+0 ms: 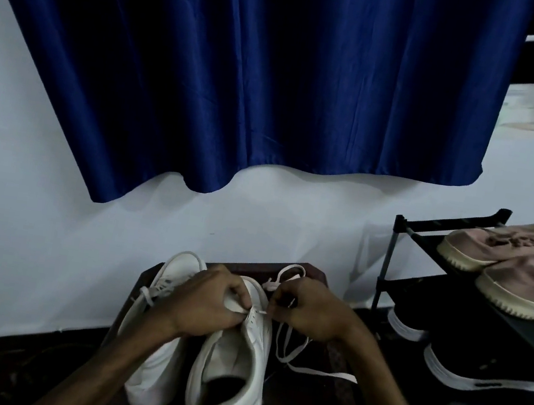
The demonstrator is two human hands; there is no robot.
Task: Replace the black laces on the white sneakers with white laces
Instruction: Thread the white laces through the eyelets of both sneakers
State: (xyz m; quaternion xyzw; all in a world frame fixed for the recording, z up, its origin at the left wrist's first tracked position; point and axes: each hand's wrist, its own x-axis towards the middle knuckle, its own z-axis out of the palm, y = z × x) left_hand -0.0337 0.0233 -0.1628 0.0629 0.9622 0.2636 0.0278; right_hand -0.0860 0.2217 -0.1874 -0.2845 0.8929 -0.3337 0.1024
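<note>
Left hand (209,301): grips sneaker (233,370) at its eyelets.
Right hand (311,313): pinches lace (285,347) beside an eyelet.
Stool (249,264): far edge near wall (43,255); rack (394,242) close on the right.

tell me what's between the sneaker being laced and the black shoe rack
A loose white lace, trailing from the right hand over the dark stool; seen in the head view.

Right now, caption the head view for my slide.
Left hand holds a sneaker while right hand pinches a white lace at its eyelets; second sneaker alongside, blue curtain behind.
</note>
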